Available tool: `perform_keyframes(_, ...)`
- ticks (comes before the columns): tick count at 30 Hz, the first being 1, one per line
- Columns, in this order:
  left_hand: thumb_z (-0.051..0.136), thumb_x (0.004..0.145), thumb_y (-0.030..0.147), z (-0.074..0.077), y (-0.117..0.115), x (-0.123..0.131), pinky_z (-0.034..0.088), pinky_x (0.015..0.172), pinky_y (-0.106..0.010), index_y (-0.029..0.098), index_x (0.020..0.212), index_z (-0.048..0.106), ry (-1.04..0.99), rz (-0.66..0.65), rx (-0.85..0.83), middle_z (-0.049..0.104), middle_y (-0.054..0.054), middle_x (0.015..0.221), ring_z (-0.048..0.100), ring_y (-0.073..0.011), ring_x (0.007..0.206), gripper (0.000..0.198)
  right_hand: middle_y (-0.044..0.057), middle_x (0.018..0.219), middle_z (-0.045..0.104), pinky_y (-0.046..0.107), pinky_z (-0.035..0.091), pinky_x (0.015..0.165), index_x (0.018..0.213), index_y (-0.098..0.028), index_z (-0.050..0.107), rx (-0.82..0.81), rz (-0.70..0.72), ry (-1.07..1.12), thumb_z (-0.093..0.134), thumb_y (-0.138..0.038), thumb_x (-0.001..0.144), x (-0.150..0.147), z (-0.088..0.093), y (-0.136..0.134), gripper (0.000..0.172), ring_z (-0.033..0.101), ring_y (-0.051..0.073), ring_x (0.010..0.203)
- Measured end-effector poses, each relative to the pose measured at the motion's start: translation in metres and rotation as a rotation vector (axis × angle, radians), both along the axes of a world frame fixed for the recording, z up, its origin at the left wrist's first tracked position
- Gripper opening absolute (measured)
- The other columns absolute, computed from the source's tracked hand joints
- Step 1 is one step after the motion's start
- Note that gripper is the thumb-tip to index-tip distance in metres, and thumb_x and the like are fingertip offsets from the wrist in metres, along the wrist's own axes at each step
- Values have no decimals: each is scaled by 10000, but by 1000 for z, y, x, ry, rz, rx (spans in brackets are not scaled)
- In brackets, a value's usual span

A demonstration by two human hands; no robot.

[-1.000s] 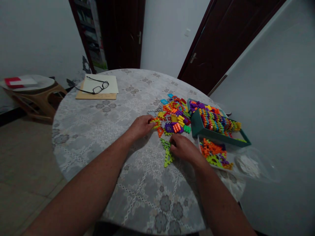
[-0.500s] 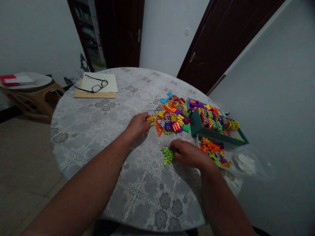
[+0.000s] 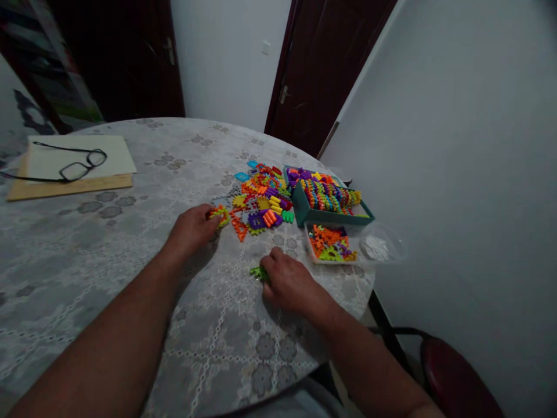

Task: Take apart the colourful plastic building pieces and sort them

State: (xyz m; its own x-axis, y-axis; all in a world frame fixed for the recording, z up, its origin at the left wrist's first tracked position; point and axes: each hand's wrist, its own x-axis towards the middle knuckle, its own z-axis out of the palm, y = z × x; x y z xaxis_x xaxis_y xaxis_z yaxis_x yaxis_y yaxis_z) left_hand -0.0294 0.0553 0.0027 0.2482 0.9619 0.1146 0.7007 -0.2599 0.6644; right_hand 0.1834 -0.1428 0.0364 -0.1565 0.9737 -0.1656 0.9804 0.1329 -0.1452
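A heap of small coloured plastic interlocking pieces (image 3: 263, 200) lies on a round table (image 3: 130, 244) with a grey lace-patterned cloth. My left hand (image 3: 191, 229) rests at the heap's left edge, fingers closed on a yellow-green and orange piece (image 3: 220, 215). My right hand (image 3: 289, 284) lies nearer me, fingers curled over a green piece (image 3: 257, 271) that is mostly hidden under them. A teal box (image 3: 324, 215) to the right of the heap holds a long row of joined coloured pieces (image 3: 328, 196).
A clear shallow tray (image 3: 383, 255) with orange, green and purple pieces sits in front of the teal box near the table's right edge. Black glasses (image 3: 76, 168) lie on papers at the far left. A red-seated chair (image 3: 456, 380) stands at lower right. Dark doors stand behind.
The view has swung to the right. My right hand has pulled the green piece toward me, away from the heap, and now covers most of it. My left hand stays at the heap's edge.
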Motion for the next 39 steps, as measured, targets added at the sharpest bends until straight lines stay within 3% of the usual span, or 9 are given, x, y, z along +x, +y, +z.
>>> perform_keyframes(7,560,922,474,-2,3,-1,418,697,-341,209,1049,762,12,8,-30,728,-83,884,632,-245,783,356,116,1243,605,363,518,1020,1134,-199,623,72,45,161,602,-74,842,15,-9,-16,318,591,243,1160)
perform_keyframes(12,565,910,504,-2,4,-2,440,714,-355,223,1021,751,21,3,-27,722,-92,886,631,-260,802,355,82,1227,625,364,512,1056,1217,-228,619,268,44,384,603,-53,818,55,5,-29,436,609,222,1162)
perform_keyframes(16,551,924,515,-3,4,-2,443,715,-359,241,996,739,25,6,-5,731,-92,890,632,-263,816,340,99,1214,672,400,520,1036,1224,-224,667,517,-188,316,610,-128,847,127,19,-30,393,642,254,1139)
perform_keyframes(20,547,946,515,-5,6,-3,437,715,-348,249,1000,727,38,-7,2,740,-86,911,643,-260,847,326,110,1224,732,404,539,1040,1215,-193,722,485,-490,216,645,-205,867,195,13,-15,357,689,260,1131)
perform_keyframes(23,557,957,507,-6,7,-3,432,712,-347,244,1003,722,42,-3,-1,748,-91,938,654,-256,844,314,113,1276,765,382,548,1051,1247,-181,733,406,-629,193,637,-174,878,222,2,-3,381,713,244,1163)
perform_keyframes(27,550,971,506,-5,7,-3,442,717,-355,233,1016,725,34,-15,-3,747,-96,943,658,-256,835,327,136,1318,778,386,563,1054,1318,-163,732,380,-656,189,616,-156,903,231,-8,3,431,739,240,1152)
perform_keyframes(34,567,962,467,-3,3,-2,434,710,-359,208,999,738,44,10,-16,752,-92,927,658,-252,816,312,147,1261,798,396,573,1016,1299,-164,766,349,-678,143,525,-222,972,226,-13,-9,410,763,263,1079)
perform_keyframes(37,564,957,439,-3,0,-1,430,707,-351,203,970,738,21,-1,5,751,-92,913,654,-247,816,293,168,1240,794,421,566,1029,1276,-160,769,414,-647,103,509,-270,988,211,-7,-12,404,754,292,1118)
perform_keyframes(39,566,955,416,-3,-1,0,428,707,-343,203,975,738,12,3,0,748,-86,900,649,-240,807,275,173,1264,782,430,561,1046,1268,-167,765,493,-552,132,515,-318,1003,189,1,-11,395,744,299,1145)
